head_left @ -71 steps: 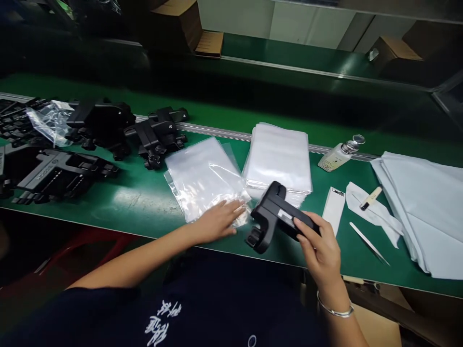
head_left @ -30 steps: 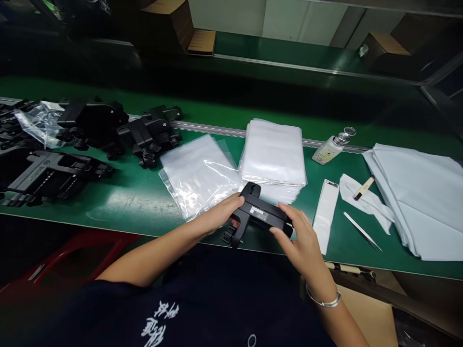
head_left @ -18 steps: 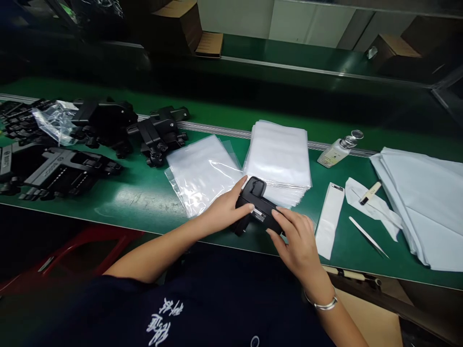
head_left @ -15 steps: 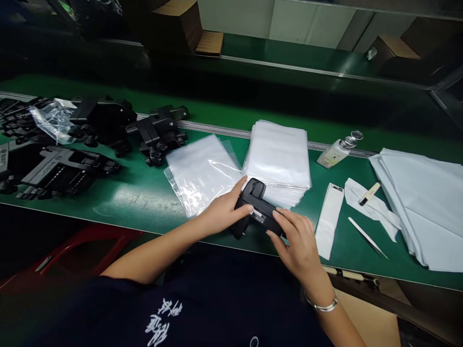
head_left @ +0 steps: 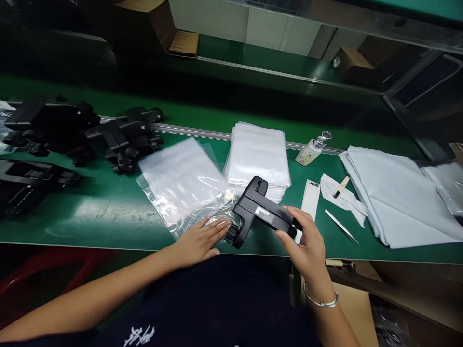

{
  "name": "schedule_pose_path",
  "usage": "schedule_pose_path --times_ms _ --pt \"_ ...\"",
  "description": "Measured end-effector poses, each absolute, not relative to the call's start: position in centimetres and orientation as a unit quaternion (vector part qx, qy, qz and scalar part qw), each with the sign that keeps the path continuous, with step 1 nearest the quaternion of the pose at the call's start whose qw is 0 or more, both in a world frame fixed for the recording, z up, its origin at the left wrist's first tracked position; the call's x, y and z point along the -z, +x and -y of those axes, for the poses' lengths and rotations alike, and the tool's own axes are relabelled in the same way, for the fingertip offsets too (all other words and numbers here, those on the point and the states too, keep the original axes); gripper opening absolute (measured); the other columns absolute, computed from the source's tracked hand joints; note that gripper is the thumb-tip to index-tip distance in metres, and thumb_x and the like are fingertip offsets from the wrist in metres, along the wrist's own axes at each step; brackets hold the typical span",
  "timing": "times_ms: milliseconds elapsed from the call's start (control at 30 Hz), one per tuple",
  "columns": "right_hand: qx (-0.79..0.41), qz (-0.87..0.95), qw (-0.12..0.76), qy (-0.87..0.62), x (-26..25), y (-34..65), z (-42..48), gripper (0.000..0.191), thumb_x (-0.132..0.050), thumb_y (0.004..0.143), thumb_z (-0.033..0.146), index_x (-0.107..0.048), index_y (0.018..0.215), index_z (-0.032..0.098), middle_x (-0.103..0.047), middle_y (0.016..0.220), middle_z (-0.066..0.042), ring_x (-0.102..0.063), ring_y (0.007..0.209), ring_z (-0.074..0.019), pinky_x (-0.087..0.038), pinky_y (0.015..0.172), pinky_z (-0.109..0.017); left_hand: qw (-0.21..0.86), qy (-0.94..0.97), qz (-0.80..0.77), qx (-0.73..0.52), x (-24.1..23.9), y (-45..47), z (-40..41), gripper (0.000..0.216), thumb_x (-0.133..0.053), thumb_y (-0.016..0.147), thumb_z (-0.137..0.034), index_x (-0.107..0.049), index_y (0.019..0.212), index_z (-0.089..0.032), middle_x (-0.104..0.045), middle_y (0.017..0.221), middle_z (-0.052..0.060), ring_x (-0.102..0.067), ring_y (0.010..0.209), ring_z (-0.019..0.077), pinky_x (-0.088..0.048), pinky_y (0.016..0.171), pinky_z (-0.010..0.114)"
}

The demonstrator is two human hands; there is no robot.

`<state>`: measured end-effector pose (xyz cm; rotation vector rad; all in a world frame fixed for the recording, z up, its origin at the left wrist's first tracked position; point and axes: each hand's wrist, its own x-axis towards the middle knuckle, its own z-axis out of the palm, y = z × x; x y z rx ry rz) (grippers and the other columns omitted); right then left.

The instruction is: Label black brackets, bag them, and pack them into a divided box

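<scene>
Black plastic bracket [head_left: 253, 208] in the right hand [head_left: 306, 241], left hand [head_left: 200, 241] flat beside it.
The right hand grips the bracket by 1 end, thumb on the near side and fingers on the far side, probably so that the white label [head_left: 264, 212] faces up and the clamp end sits free, over the near edge of the green bench [head_left: 119, 212]. The left hand's fingers lie outstretched, grasping nothing, on the loose clear plastic bags [head_left: 181, 178], seemingly steadying them (whether the fingertips touch the bracket, the view cannot tell). To the right lie metal tweezers [head_left: 341, 225], apart from the bags. Farther back, a stack of bags [head_left: 256, 149] stands squared up, likely for easy reach; a pump bottle [head_left: 309, 153] is near the rail [head_left: 191, 131].
</scene>
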<state>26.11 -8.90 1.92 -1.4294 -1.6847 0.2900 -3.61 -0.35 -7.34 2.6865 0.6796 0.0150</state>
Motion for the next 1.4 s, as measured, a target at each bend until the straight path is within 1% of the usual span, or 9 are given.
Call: schedule_pose_path --times_ms 133,267,400,500,733,900,1000,1133,1400 --pt "-0.122 0.698 0.466 -0.53 -2.3 25.7 8.8 0.059 -0.067 0.087 0.014 -0.048 0.138 0.036 -0.061 0.124 -0.006 -0.058 0.116 -0.0236 -0.051 0.095 -0.043 0.154 0.938 -0.309 -0.013 7.3 -1.9 -0.5 0.05 -0.045 0.097 -0.038 -0.047 0.143 -0.019 -0.05 0.147 0.015 -0.037 0.143 0.0307 -0.026 0.117 0.052" --pt "-0.113 0.714 0.458 -0.517 -2.7 25.4 9.1 0.061 -0.066 0.086 0.01 -0.048 0.139 0.035 -0.059 0.125 -0.008 -0.058 0.113 -0.0236 -0.052 0.092 -0.043 0.232 0.892 -0.376 -0.094 5.5 -1.1 -2.3 0.048 -0.039 0.098 -0.039 -0.048 0.14 -0.018 -0.049 0.147 0.015 -0.043 0.137 0.0325 -0.028 0.114 0.059" --pt "-0.091 0.73 0.45 -0.506 -3.0 25.3 9.4 0.061 -0.067 0.085 0.009 -0.049 0.139 0.034 -0.059 0.124 -0.009 -0.058 0.112 -0.0242 -0.052 0.091 -0.044 0.413 0.762 -0.412 -0.282 1.9 -0.9 -2.6 0.053 -0.036 0.097 -0.051 -0.044 0.138 -0.017 -0.065 0.121 0.015 -0.062 0.11 0.0275 -0.046 0.099 0.047" --pt "-0.089 0.733 0.451 -0.501 -3.0 25.2 9.4 0.062 -0.066 0.085 0.008 -0.048 0.139 0.033 -0.059 0.123 -0.01 -0.058 0.112 -0.0244 -0.051 0.09 -0.044 0.565 0.693 -0.337 -0.295 -0.8 -0.3 -2.3 0.063 -0.042 0.094 -0.061 -0.041 0.141 -0.019 -0.068 0.105 0.01 -0.065 0.095 0.0242 -0.05 0.086 0.037" --pt "-0.054 0.749 0.447 -0.486 -3.0 25.2 9.6 0.067 -0.069 0.082 0.006 -0.048 0.14 0.032 -0.06 0.123 -0.011 -0.06 0.111 -0.026 -0.051 0.088 -0.045 0.639 0.643 -0.309 -0.288 -2.1 0.8 -1.8 0.071 -0.061 0.085 -0.061 -0.043 0.14 -0.021 -0.066 0.107 0.009 -0.064 0.095 0.0229 -0.048 0.086 0.034" --pt "-0.12 0.683 0.462 -0.553 -2.9 25.2 9.6 0.049 -0.068 0.086 0.019 -0.057 0.131 0.034 -0.065 0.122 -0.007 -0.062 0.111 -0.0256 -0.053 0.09 -0.044 0.578 0.698 -0.326 -0.269 -0.9 -0.2 -2.4 0.068 -0.041 0.093 -0.064 -0.038 0.145 -0.019 -0.067 0.114 0.013 -0.065 0.103 0.0265 -0.051 0.09 0.039" --pt "-0.216 0.563 0.471 -0.644 -2.9 25.5 9.4 0.033 -0.066 0.088 0.033 -0.065 0.121 0.03 -0.07 0.114 -0.006 -0.066 0.099 -0.0243 -0.056 0.083 -0.041 0.41 0.819 -0.366 -0.166 1.3 -1.9 -2.9 0.064 -0.036 0.097 -0.057 -0.033 0.149 -0.02 -0.058 0.135 0.014 -0.057 0.123 0.0298 -0.045 0.103 0.045" --pt "-0.299 0.469 0.502 -0.662 -2.8 26.3 9.0 0.034 -0.069 0.084 0.04 -0.069 0.115 0.026 -0.072 0.105 -0.006 -0.067 0.09 -0.0221 -0.056 0.079 -0.038 0.23 0.938 -0.26 0.008 5.0 -3.5 -1.7 0.065 -0.041 0.096 -0.056 -0.035 0.151 -0.02 -0.045 0.15 0.015 -0.042 0.139 0.0331 -0.028 0.116 0.052" --pt "-0.366 0.423 0.532 -0.635 -2.5 26.2 9.0 0.031 -0.072 0.081 0.042 -0.068 0.108 0.026 -0.072 0.097 -0.004 -0.067 0.089 -0.0209 -0.055 0.077 -0.035 0.151 0.968 -0.198 0.031 6.9 -2.5 1.3 0.06 -0.035 0.1 -0.049 -0.031 0.153 -0.019 -0.045 0.151 0.014 -0.042 0.139 0.0276 -0.023 0.117 0.046"
